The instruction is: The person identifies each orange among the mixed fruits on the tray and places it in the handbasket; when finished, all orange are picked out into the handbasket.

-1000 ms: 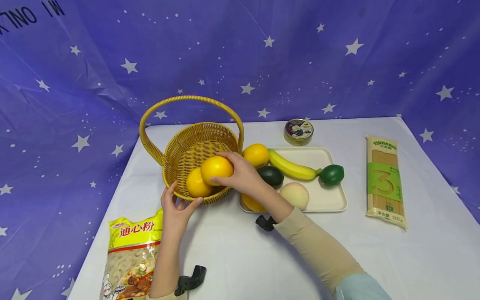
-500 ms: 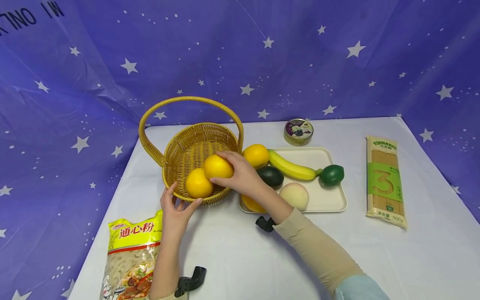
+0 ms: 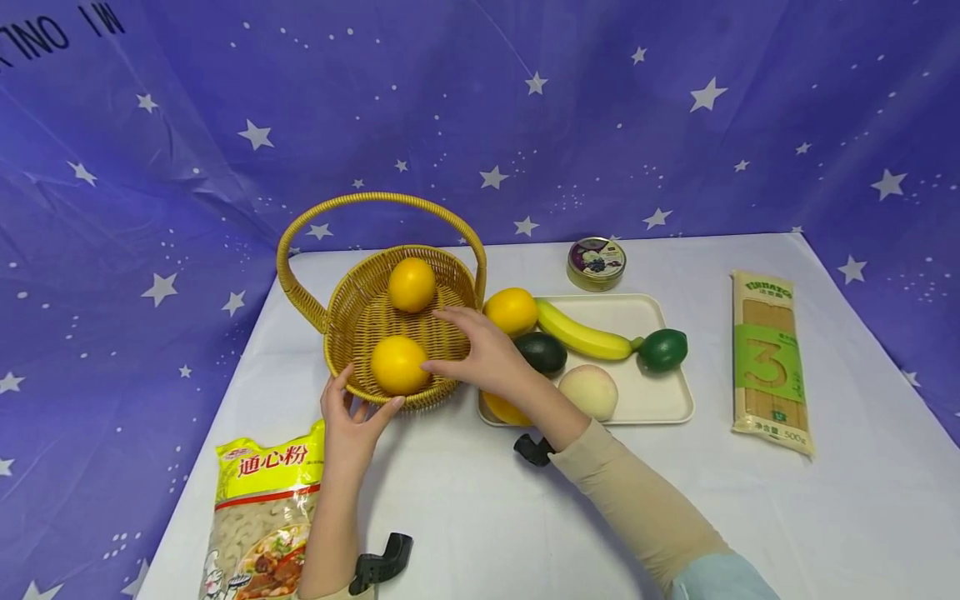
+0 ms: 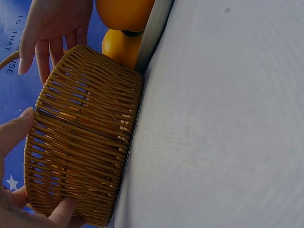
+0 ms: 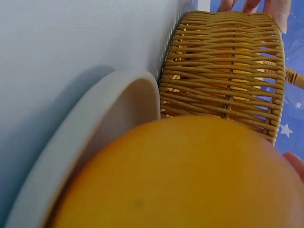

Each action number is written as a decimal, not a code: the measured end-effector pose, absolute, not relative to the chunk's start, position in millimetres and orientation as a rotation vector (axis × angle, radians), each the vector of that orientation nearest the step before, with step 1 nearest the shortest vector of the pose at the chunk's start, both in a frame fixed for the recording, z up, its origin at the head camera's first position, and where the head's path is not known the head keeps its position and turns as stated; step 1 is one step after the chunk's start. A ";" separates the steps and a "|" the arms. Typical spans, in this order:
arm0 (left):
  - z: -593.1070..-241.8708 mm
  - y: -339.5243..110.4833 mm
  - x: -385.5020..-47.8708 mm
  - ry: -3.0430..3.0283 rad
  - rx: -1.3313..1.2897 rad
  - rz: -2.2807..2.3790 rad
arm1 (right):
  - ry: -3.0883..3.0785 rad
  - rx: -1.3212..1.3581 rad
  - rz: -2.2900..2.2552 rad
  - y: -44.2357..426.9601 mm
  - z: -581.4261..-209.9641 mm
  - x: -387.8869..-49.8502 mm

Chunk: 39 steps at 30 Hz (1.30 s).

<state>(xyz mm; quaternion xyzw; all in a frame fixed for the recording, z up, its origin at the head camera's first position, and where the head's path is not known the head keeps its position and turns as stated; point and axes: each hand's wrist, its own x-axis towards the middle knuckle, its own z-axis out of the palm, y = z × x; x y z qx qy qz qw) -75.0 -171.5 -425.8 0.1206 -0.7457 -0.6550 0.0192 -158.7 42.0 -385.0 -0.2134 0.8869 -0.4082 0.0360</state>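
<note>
In the head view my left hand [image 3: 351,429] grips the near left rim of the wicker basket [image 3: 367,321]; the left wrist view shows its fingers [image 4: 61,211] against the woven side [image 4: 85,128]. One orange fruit [image 3: 412,285] lies toward the back inside the basket, another [image 3: 400,365] near the front. Over the right rim, my right hand [image 3: 487,354] is spread with nothing in it, thumb tip close to the front fruit. Beside the basket, a tray [image 3: 645,404] bears two orange fruits [image 3: 512,311], a dark green fruit [image 3: 540,353], a banana [image 3: 585,332] and a peach [image 3: 589,392].
A green fruit [image 3: 663,350] lies at the tray's right edge. Behind the tray stands a round tin [image 3: 596,263]. A noodle pack [image 3: 768,362] lies far right, and a pasta bag [image 3: 262,500] lies at front left by the left forearm. A starry purple cloth hangs behind.
The orange fruit that my right hand held is out of its fingers and lies at the back of the basket. My left hand has stayed on the rim.
</note>
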 end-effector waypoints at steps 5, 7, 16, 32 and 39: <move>-425.7 -171.2 -74.6 -2.311 0.374 -2.030 | 2.687 -0.620 -1.354 54.7 -382.9 -152.1; -425.8 -171.0 -75.0 -2.309 0.378 -2.033 | 2.673 -0.591 -1.392 63.5 -380.1 -148.3; -427.1 -173.2 -76.1 -2.315 0.384 -2.058 | 2.581 -0.459 -1.668 116.2 -374.8 -122.5; -426.0 -172.0 -76.4 -2.307 0.368 -2.032 | 2.780 -0.465 -1.360 140.2 -396.9 -94.0; -426.3 -171.9 -76.0 -2.310 0.383 -2.052 | 2.787 -0.499 -1.147 132.0 -396.5 -99.5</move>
